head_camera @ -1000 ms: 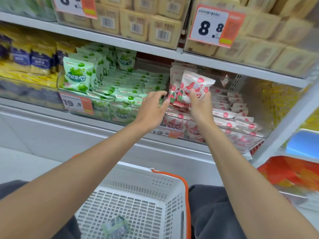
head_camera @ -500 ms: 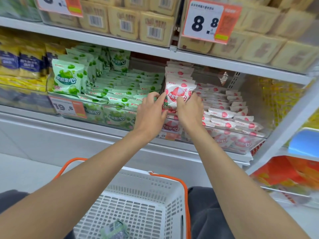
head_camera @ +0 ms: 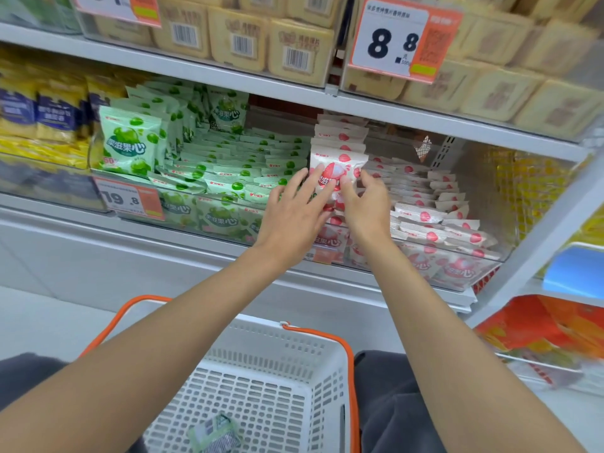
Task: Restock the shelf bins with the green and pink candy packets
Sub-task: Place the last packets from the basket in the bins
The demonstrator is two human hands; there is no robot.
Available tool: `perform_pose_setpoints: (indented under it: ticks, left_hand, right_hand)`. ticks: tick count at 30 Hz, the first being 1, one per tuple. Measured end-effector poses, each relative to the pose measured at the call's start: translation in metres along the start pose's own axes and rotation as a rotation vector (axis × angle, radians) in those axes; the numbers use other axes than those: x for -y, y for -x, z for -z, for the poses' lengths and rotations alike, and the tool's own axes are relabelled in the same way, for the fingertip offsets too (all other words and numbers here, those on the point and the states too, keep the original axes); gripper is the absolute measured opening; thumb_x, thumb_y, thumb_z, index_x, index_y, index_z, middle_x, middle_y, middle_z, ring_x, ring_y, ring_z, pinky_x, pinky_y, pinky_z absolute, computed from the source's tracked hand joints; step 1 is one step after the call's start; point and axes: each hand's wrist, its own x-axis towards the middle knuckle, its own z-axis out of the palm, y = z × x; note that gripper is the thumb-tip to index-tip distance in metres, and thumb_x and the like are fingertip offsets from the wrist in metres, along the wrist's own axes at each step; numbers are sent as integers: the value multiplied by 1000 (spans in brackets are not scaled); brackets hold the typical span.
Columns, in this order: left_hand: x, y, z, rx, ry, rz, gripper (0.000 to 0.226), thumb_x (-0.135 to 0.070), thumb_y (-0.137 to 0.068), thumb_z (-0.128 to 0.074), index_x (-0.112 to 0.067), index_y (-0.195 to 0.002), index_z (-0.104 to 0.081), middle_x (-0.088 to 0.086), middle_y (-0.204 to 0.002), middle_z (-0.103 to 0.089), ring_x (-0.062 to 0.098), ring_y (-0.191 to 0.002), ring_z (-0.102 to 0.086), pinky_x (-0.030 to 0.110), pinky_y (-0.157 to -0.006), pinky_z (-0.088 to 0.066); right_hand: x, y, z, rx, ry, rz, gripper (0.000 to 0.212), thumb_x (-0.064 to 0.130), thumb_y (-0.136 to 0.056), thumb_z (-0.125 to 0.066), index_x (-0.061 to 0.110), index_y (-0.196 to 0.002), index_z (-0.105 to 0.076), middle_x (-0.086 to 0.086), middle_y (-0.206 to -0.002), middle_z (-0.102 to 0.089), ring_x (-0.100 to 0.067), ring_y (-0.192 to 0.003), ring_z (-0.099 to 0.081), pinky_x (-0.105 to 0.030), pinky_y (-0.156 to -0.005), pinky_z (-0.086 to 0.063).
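- Clear plastic shelf bin of pink packets point(head_camera: 457, 273): its left row is gaining one.
- White slotted basket with orange handles point(head_camera: 248, 322): one green packet point(head_camera: 214, 434) remains, so restocking probably continues.
- Pink-and-white candy packet point(head_camera: 336, 165): held tilted a second ago, now upright at that row's front.
- Left hand point(head_camera: 291, 217) steadies it with straight fingers; right hand point(head_camera: 366, 207) pinches its right edge.

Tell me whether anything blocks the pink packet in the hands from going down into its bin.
Nothing visible does. The pink packet, pinched by the right hand and touched by the left hand, stands upright at the front left of the pink bin. Its lower edge is hidden behind the hands.
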Motion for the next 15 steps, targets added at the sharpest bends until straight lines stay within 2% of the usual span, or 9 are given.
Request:
perform_pose_setpoints:
  ticks: [2, 4, 7, 9, 12, 15]
  left_hand:
    - [0, 2, -4, 65, -60, 0, 58, -44, -104, -27, -28, -157, -10, -1, -165, -4, 22, -150, -8, 44, -114, -21]
    - [0, 3, -6, 85, -76, 21, 59, -45, -104, -21, -28, -157, -2, -1, -165, 2, 22, -151, -2, 45, -117, -17]
    - [0, 2, -7, 113, -71, 19, 59, -48, -105, -20, -31, -156, 3, -3, -164, 6, 24, -151, -5, 45, -116, -18]
    - [1, 1, -7, 130, -65, 16, 58, -48, -104, -19, -33, -156, 3, -5, -164, 8, 25, -150, -7, 45, -116, -19]
    - [1, 2, -9, 127, -18, 14, 58, -47, -105, -23, -33, -156, 1, -5, -164, 8, 25, -150, -9, 46, -115, -21]
    - [3, 2, -8, 124, 49, 11, 60, -44, -105, -30, -37, -155, 1, -3, -164, 7, 25, -149, -11, 47, -115, -22]
  right_hand:
    - [-1, -1, 2, 6, 22, 22, 38, 41, -94, -55, 12, -116, -63, -3, -111, -61, -19, -107, -55, -36, -97, -46]
    - [0, 0, 6, -18, -26, -14, 41, 43, -90, -61, 15, -120, -64, -2, -107, -65, -17, -101, -61, -36, -91, -52]
    - [-1, -1, 13, -52, -52, -8, 14, 29, -90, -66, 19, -98, -71, 3, -82, -67, -15, -78, -66, -36, -77, -56]
    - [-1, -1, 16, -74, -54, -9, 10, 25, -91, -67, 18, -93, -73, 8, -74, -66, -10, -72, -64, -33, -75, -57]
    - [-5, -3, 15, -72, -58, -8, 14, 24, -91, -66, 14, -98, -74, 10, -76, -65, -8, -74, -64, -31, -76, -57]
    - [-6, -1, 13, -115, -51, 11, 16, 27, -90, -66, 19, -103, -67, 3, -90, -65, -12, -84, -63, -32, -79, -55]
